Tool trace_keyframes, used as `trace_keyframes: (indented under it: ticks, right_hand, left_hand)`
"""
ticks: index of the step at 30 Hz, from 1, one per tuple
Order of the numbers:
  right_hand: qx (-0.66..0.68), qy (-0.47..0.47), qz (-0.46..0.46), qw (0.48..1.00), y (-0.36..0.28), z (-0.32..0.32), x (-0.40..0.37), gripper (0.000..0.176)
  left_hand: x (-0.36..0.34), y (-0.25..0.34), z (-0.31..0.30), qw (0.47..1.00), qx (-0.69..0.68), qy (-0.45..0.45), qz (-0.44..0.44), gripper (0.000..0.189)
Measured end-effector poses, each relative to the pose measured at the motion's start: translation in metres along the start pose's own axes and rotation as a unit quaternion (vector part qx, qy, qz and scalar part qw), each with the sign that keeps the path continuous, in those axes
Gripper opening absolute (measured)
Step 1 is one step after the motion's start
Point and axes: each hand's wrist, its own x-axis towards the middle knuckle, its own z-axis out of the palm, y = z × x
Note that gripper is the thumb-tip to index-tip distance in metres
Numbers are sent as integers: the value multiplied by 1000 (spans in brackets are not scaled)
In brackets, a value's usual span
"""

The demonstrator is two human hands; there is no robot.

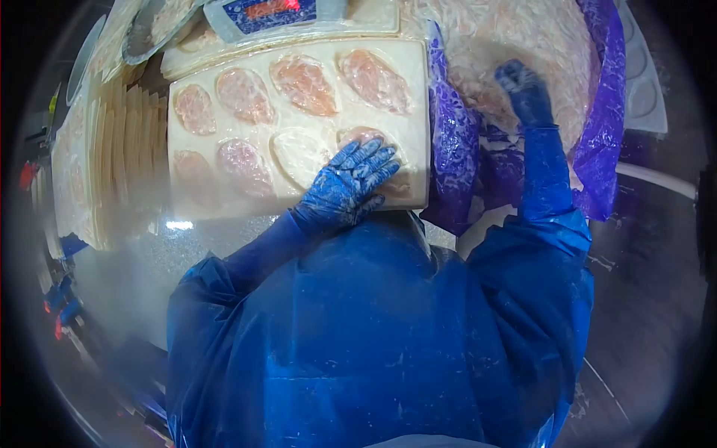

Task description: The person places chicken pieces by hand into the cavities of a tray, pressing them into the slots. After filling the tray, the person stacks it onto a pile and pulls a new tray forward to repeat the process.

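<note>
My left hand [351,179], in a wet blue glove, lies flat with fingers stretched over the piece of raw chicken [364,135] in the front right hollow of a white mould tray [299,200]. Pale pink chicken fills the tray's other hollows, except one front hollow [293,157] beside my hand, which shows bare white. Over a heap of raw chicken strips [485,45] in a purple liner [454,149], my right hand [524,89] is curled closed and slightly blurred. Whatever its fingers hold, if anything, is hidden.
A scale with a lit display [272,11] stands behind the tray. Stacked white trays [127,149] stand on edge at left, near a metal bowl [160,30] holding meat. Another hollowed white tray [644,89] lies beyond the purple liner at right.
</note>
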Motion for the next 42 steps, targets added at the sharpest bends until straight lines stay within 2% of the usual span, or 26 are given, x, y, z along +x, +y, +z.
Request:
trace_keyframes:
  ticks: [1, 3, 5, 7, 8, 10, 11, 13, 14, 16, 18, 19, 20, 22, 23, 25, 27, 29, 30, 32, 33, 35, 36, 37, 39, 42]
  right_hand:
    - [37, 82, 71, 993, -5, -4, 0, 31]
    - [38, 43, 89, 994, -10, 21, 11, 31]
    - [-171, 100, 55, 979, 10, 94, 17, 39]
    - [-52, 72, 4, 996, 30, 95, 18, 50]
    - [108, 64, 63, 990, 14, 79, 8, 51]
    - [424, 103, 220, 872, -32, 47, -4, 44]
    - [424, 98, 219, 873, -37, 40, -9, 44]
    - [185, 157, -46, 969, -40, 27, -18, 33]
    - [186, 153, -50, 969, -70, 17, -23, 33]
    - [384, 130, 4, 914, -155, 9, -29, 27]
    - [412, 93, -58, 905, -182, 48, -31, 24]
    - [216, 69, -149, 962, -205, 58, -42, 26]
    - [10, 45, -235, 971, -227, 67, -56, 27]
    - [-187, 43, -312, 931, -234, 121, -78, 35]
    - [-184, 41, -318, 929, -235, 132, -85, 35]
    - [-76, 45, -220, 971, -240, 142, -94, 35]
    - [-102, 45, -210, 971, -250, 149, -98, 31]
    - [-115, -62, -213, 968, -264, 165, -92, 33]
    - [-30, -17, -256, 966, -262, 185, -91, 32]
    - [-41, -25, -264, 963, -260, 178, -88, 32]
    - [-52, -31, -269, 961, -256, 174, -86, 31]
    - [-22, -46, -273, 961, -258, 167, -83, 33]
    - [-13, -20, -243, 970, -263, 163, -88, 37]
    - [-5, 5, -212, 977, -271, 161, -93, 41]
    - [-32, -10, -204, 978, -271, 175, -90, 46]
    - [-95, -98, -304, 943, -260, 162, -94, 39]
  left_hand:
    - [-1, 0, 0, 1000, -1, 1, -3, 67]
    - [0, 0, 0, 1000, -6, 21, 10, 63]
    - [2, 1, -1, 999, -2, 28, 16, 62]
    - [-4, -1, -3, 999, 4, 38, 9, 60]
    - [-9, -3, -4, 994, -83, 77, -6, 58]
    - [-20, -16, -3, 971, -145, 189, 30, 50]
    - [-29, -16, -10, 971, -144, 192, 25, 50]
    - [-49, -16, -24, 923, -213, 301, -109, 43]
    - [-58, -23, -28, 906, -220, 343, -112, 41]
    - [-76, -33, -41, 889, -190, 396, -127, 39]
    - [-91, -33, -60, 880, -143, 422, -168, 39]
    - [-99, -37, -63, 877, -137, 425, -175, 39]
    - [-106, -42, -66, 875, -122, 434, -179, 38]
    - [-116, -44, -66, 854, -151, 463, -184, 34]
    - [-124, -51, -62, 851, -148, 466, -189, 34]
    - [-134, -63, -53, 871, -182, 425, -165, 31]
    - [-127, -62, -48, 881, -147, 421, -154, 27]
    - [-112, -68, -49, 959, -74, 249, -115, 26]
    - [-104, -65, -48, 959, -73, 249, -116, 26]
    - [-95, -61, -48, 955, 184, 63, -223, 26]
    - [-100, -63, -53, 955, 185, 62, -224, 26]
    - [-110, -65, -65, 967, -147, 131, -161, 27]
    - [-104, -68, -69, 953, -182, 156, -183, 29]
    - [-97, -74, -70, 953, -184, 154, -184, 29]
    - [-78, -90, -70, 979, 96, 178, -3, 30]
    - [-76, -105, -52, 980, 170, 96, -46, 29]
